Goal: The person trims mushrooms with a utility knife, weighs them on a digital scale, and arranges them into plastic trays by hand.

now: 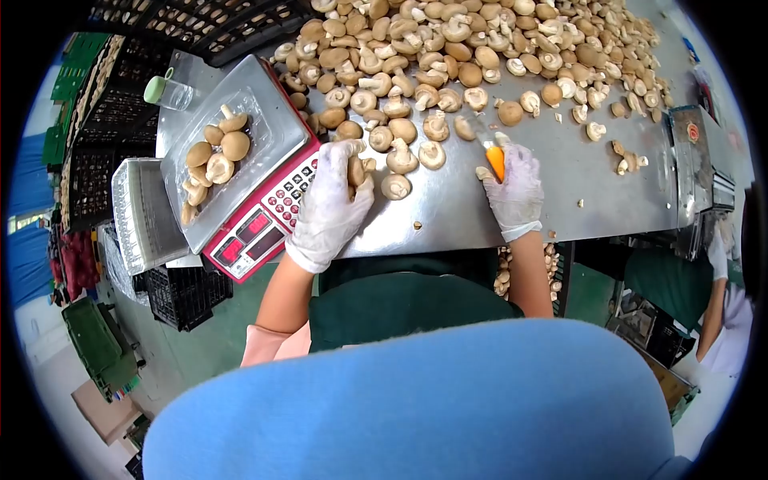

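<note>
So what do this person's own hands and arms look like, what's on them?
The left hand and right hand wear thin, whitish, wrinkled gloves ending around the wrists. Both forearms are bare above that. A pale pink sleeve shows on the left side; none is visible on the right.

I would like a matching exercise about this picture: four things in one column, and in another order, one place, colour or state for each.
Things:
1. bottle
2. orange handle
3. scale
4. left hand

Descriptions:
A. in the right hand
B. holding a mushroom
C. with a green lid
D. red and silver

Right pairs: 1-C, 2-A, 3-D, 4-B
</note>
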{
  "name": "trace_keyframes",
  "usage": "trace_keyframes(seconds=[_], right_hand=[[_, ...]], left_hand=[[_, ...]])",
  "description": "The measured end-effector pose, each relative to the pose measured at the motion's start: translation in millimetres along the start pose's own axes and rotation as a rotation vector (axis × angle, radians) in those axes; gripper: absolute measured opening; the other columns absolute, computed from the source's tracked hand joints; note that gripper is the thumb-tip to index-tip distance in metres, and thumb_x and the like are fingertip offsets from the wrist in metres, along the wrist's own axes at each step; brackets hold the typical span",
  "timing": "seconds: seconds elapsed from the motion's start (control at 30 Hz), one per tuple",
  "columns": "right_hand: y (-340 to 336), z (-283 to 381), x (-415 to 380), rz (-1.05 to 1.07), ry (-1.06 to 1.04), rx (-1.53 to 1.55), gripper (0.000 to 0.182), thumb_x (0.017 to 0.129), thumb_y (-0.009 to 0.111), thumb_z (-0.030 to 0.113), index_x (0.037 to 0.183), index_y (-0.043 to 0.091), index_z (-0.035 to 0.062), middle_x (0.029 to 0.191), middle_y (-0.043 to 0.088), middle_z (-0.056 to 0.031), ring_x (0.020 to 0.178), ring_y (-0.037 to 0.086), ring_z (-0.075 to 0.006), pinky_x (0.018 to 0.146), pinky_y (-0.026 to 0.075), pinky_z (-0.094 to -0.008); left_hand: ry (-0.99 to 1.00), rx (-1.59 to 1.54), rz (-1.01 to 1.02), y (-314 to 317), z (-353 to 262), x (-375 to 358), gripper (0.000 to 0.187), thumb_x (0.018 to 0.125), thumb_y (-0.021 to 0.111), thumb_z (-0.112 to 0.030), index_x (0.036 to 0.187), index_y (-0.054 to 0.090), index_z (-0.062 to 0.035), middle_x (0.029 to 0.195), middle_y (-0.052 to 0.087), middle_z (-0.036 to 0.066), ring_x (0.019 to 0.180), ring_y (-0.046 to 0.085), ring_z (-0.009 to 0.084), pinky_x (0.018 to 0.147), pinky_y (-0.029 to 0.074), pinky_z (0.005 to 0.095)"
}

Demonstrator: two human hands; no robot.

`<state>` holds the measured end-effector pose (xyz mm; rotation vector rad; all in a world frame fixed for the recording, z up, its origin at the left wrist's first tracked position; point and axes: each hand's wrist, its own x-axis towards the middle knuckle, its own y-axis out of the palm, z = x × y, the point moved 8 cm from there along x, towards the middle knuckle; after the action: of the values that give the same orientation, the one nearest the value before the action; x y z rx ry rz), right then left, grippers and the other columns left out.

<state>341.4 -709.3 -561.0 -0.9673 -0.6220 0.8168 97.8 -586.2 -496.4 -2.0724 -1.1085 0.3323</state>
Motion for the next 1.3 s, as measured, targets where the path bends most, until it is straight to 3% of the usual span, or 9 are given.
trace_keyframes(seconds=[0.2, 0.37, 0.5, 0.8, 0.87, 0.97, 1.0, 1.1, 1.3], right_hand=[[14.7, 95.5, -15.6, 0.046, -0.423, 0.099, 0.077, 0.074, 0.080, 0.039, 0.142, 0.051, 0.0194, 0.141, 0.049, -0.0146, 0.125, 0.047, -0.0374, 0.106, 0.038, -0.0488], [72.0, 128.6, -14.4, 0.125, -0.515, -0.006, 0.078, 0.068, 0.080, 0.044, 0.139, 0.056, 0.0224, 0.144, 0.044, -0.0194, 0.131, 0.042, -0.0407, 0.107, 0.035, -0.0534], [70.0, 124.2, -24.5, -0.060, -0.603, 0.067, 0.062, 0.065, 0.084, 0.026, 0.123, 0.063, 0.0166, 0.131, 0.055, -0.0173, 0.119, 0.052, -0.0374, 0.101, 0.045, -0.0469], [0.6, 179.8, 2.4, -0.192, -0.849, 0.342, 0.061, 0.066, 0.081, 0.009, 0.123, 0.059, 0.0113, 0.133, 0.058, -0.0146, 0.115, 0.057, -0.0341, 0.100, 0.043, -0.0429], [-17.3, 224.3, 13.1, -0.183, -0.969, 0.434, 0.064, 0.065, 0.081, 0.005, 0.125, 0.060, 0.0117, 0.133, 0.059, -0.0133, 0.117, 0.057, -0.0309, 0.100, 0.043, -0.0417], [-23.8, 286.3, 26.2, -0.122, -1.088, 0.578, 0.058, 0.068, 0.081, 0.011, 0.123, 0.062, 0.0107, 0.130, 0.060, -0.0131, 0.116, 0.058, -0.0308, 0.100, 0.045, -0.0405], [-17.9, 303.1, 31.1, -0.111, -1.139, 0.585, 0.058, 0.072, 0.080, 0.016, 0.127, 0.060, 0.0103, 0.132, 0.059, -0.0123, 0.118, 0.057, -0.0307, 0.101, 0.045, -0.0405], [25.5, 339.3, 49.1, 0.072, -1.142, 0.540, 0.061, 0.077, 0.077, 0.020, 0.133, 0.055, 0.0086, 0.135, 0.057, -0.0139, 0.123, 0.053, -0.0335, 0.107, 0.043, -0.0401], [45.4, 358.3, 54.1, 0.321, -1.077, 0.404, 0.073, 0.077, 0.076, 0.026, 0.142, 0.048, 0.0072, 0.138, 0.055, -0.0163, 0.132, 0.046, -0.0364, 0.111, 0.041, -0.0430]], left_hand=[[0.113, -0.042, 0.009, 1.9, 10.1, -32.0, 0.042, 0.089, 0.058, 0.005, 0.130, 0.052, -0.0001, 0.116, 0.053, 0.015, 0.103, 0.057, 0.0258, 0.093, 0.047, 0.0335], [-0.183, -0.554, -0.026, 8.8, 42.1, -55.8, 0.041, 0.087, 0.063, -0.002, 0.128, 0.055, -0.0038, 0.113, 0.055, 0.011, 0.104, 0.055, 0.0199, 0.093, 0.046, 0.0311], [-0.186, -0.696, -0.038, -0.9, 43.6, -70.3, 0.042, 0.088, 0.064, -0.006, 0.128, 0.055, -0.0034, 0.113, 0.054, 0.010, 0.105, 0.055, 0.0185, 0.095, 0.045, 0.0306], [0.247, 0.374, -0.602, -197.8, 42.7, -58.1, 0.042, 0.085, 0.066, -0.005, 0.126, 0.058, -0.0029, 0.113, 0.056, 0.016, 0.098, 0.063, 0.0288, 0.084, 0.054, 0.0344], [0.164, 0.202, -0.690, -232.1, 81.3, -48.7, 0.040, 0.085, 0.068, -0.008, 0.124, 0.059, -0.0013, 0.105, 0.058, 0.012, 0.089, 0.062, 0.0229, 0.078, 0.054, 0.0318], [0.063, 0.029, -0.331, -223.4, 122.4, -27.2, 0.037, 0.094, 0.064, -0.019, 0.123, 0.059, 0.0022, 0.099, 0.057, 0.011, 0.078, 0.054, 0.0150, 0.074, 0.051, 0.0276], [-0.056, 0.034, -0.109, -212.1, 123.6, -22.5, 0.043, 0.098, 0.060, -0.027, 0.129, 0.056, 0.0023, 0.112, 0.060, 0.018, 0.092, 0.060, 0.0226, 0.086, 0.051, 0.0312], [-0.032, 0.167, -0.292, -211.9, 137.9, -35.9, 0.053, 0.101, 0.054, -0.036, 0.140, 0.049, 0.0011, 0.138, 0.053, 0.026, 0.134, 0.047, 0.0348, 0.110, 0.037, 0.0387], [-0.100, -0.220, -0.469, -236.1, 161.5, -46.0, 0.043, 0.104, 0.051, -0.033, 0.131, 0.057, 0.0001, 0.109, 0.068, 0.013, 0.097, 0.065, 0.0222, 0.087, 0.051, 0.0314]])
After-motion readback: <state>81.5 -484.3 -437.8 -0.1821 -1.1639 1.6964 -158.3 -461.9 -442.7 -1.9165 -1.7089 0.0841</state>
